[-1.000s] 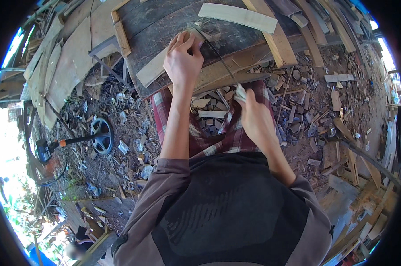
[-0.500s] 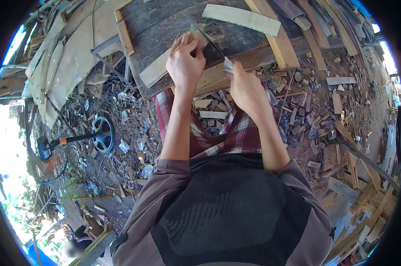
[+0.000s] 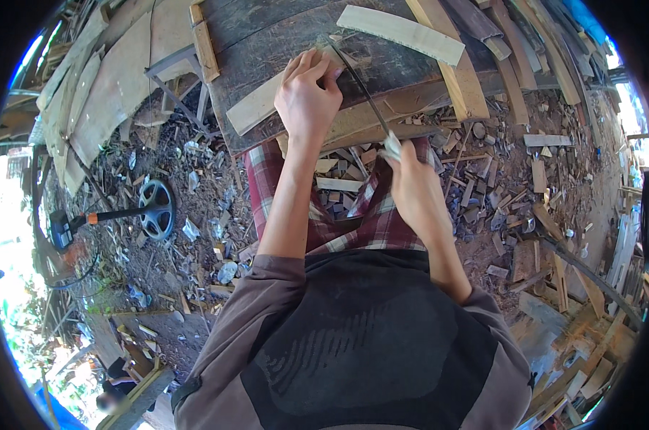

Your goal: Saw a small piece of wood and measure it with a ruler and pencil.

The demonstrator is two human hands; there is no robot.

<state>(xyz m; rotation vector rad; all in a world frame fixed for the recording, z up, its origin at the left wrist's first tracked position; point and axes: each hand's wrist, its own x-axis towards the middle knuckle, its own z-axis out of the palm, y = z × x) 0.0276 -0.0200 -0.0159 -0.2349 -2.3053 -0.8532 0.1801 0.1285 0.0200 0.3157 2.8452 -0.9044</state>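
A pale wooden board (image 3: 251, 106) lies at a slant on the dark workbench (image 3: 260, 36) in front of me. My left hand (image 3: 309, 97) holds it down near its far right end, fingers bent and pressed together on the wood. In my right hand (image 3: 415, 188) is the pale, wrapped-looking handle of a long, thin, dark-bladed tool (image 3: 367, 97). Its blade crosses the board's end just right of my left fingertips. The blade is seen edge-on, so I cannot make out any teeth. My right fist hangs past the bench's near edge, above my lap.
A pale, slightly curved board (image 3: 402, 34) rests beyond the blade, across a thicker yellowish plank (image 3: 462, 89). Long boards (image 3: 507, 79) lean at the far right. Wood offcuts (image 3: 475, 179) litter the ground. On the left lies a pole with a round spoked disc (image 3: 157, 208).
My right hand has drawn the blade back toward me and to the right. The left hand remains on the board. The view has shifted slightly.
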